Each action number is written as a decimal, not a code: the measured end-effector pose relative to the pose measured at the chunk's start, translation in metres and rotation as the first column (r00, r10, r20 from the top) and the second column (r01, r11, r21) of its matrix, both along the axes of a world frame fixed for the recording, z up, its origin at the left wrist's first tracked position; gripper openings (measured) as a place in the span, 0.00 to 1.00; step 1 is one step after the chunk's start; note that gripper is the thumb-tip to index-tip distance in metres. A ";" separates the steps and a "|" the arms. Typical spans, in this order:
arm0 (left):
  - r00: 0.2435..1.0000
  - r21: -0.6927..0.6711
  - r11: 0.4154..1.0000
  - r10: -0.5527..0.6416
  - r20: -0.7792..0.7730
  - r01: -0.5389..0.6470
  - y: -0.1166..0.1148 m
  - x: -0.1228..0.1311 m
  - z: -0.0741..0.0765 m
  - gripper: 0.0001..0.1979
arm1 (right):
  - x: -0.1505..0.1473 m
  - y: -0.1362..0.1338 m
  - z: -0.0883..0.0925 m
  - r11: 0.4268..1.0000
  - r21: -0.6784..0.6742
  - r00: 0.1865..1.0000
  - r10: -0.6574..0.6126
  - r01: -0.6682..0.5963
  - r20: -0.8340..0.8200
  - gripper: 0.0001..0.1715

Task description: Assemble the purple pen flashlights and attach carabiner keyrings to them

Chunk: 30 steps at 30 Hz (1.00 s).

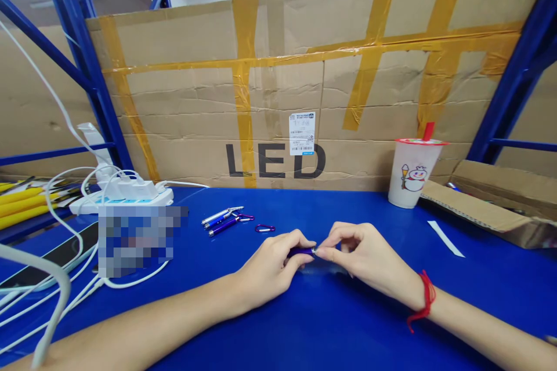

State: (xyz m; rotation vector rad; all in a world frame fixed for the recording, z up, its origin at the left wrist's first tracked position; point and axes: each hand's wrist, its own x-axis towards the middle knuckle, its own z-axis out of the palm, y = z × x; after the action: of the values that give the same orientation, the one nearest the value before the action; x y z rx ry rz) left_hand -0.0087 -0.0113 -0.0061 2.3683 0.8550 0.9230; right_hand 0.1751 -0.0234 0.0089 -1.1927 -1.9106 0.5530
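Note:
My left hand (274,258) is closed around a small purple keychain flashlight (307,251), with its silver end sticking out to the right. Thumb and fingertips of my right hand (365,252) pinch that silver end, hiding whatever small part is between them. Just beyond my left hand lies a loose purple carabiner (265,228). Farther back and to the left rest several similar keychain flashlights (224,224), silver, blue and purple, with clips at their ends.
A white cup (411,177) with a red straw stands back right, beside an open cardboard box (491,203). A white strip (446,239) lies in front. On the left are a power strip (126,197), white cables and a phone (56,255). A taped cardboard sheet (195,116) closes the back.

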 end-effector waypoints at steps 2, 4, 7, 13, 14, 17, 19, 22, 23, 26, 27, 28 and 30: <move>1.000 0.035 0.999 0.024 -0.001 -0.024 0.000 0.000 0.000 0.04 | 0.000 0.000 0.000 1.000 0.000 1.000 0.013 -0.013 -0.020 0.13; 0.999 0.056 0.998 0.039 -0.003 -0.039 0.000 0.000 0.000 0.04 | -0.001 -0.001 0.000 1.000 0.012 0.999 0.019 -0.019 -0.031 0.14; 0.998 0.070 0.996 0.055 -0.007 -0.054 0.000 0.000 0.000 0.04 | 0.000 -0.001 0.000 0.999 0.029 0.999 0.020 -0.019 -0.047 0.15; 0.998 0.034 0.997 0.068 -0.017 -0.067 -0.001 0.001 0.000 0.06 | 0.000 0.002 -0.001 0.999 -0.039 0.996 0.008 -0.012 -0.094 0.15; 0.997 0.026 0.997 0.070 -0.015 -0.070 -0.001 0.001 0.000 0.06 | 0.000 0.003 -0.002 0.999 -0.051 0.995 0.014 -0.019 -0.102 0.15; 0.998 0.008 0.998 0.063 -0.001 -0.063 -0.001 0.001 0.001 0.07 | 0.001 0.005 -0.002 0.997 -0.053 0.991 0.042 -0.049 -0.124 0.16; 0.998 0.004 0.999 0.055 0.008 -0.055 -0.001 0.001 0.002 0.07 | 0.002 0.005 -0.002 0.997 -0.044 0.989 0.059 -0.065 -0.134 0.16; 0.999 -0.026 0.999 0.032 0.014 -0.031 -0.001 0.001 0.002 0.07 | 0.004 0.006 -0.001 0.995 -0.069 0.990 0.058 -0.067 -0.130 0.16; 1.000 -0.039 0.999 0.015 0.014 -0.015 -0.001 0.001 0.003 0.07 | 0.004 0.007 -0.001 0.994 -0.087 0.991 0.055 -0.066 -0.126 0.16; 0.999 -0.058 0.997 -0.041 0.015 0.041 -0.002 0.000 0.003 0.08 | 0.005 0.009 -0.002 0.986 -0.146 0.988 0.057 -0.078 -0.143 0.15; 0.998 -0.060 0.997 -0.056 0.016 0.057 -0.003 -0.001 0.004 0.07 | 0.005 0.010 -0.002 0.983 -0.162 0.986 0.062 -0.087 -0.155 0.14; 0.997 -0.065 0.995 -0.070 0.015 0.070 -0.003 -0.001 0.004 0.08 | 0.005 0.010 -0.003 0.980 -0.177 0.984 0.065 -0.095 -0.165 0.13; 0.995 -0.085 0.991 -0.098 0.010 0.099 -0.004 -0.001 0.005 0.08 | 0.006 0.011 -0.004 0.973 -0.207 0.983 0.064 -0.100 -0.174 0.12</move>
State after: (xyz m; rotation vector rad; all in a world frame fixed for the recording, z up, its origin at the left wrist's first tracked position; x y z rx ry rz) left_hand -0.0095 -0.0153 -0.0016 2.3113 0.7526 0.8369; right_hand 0.1806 -0.0129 0.0048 -1.1651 -1.7979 0.8958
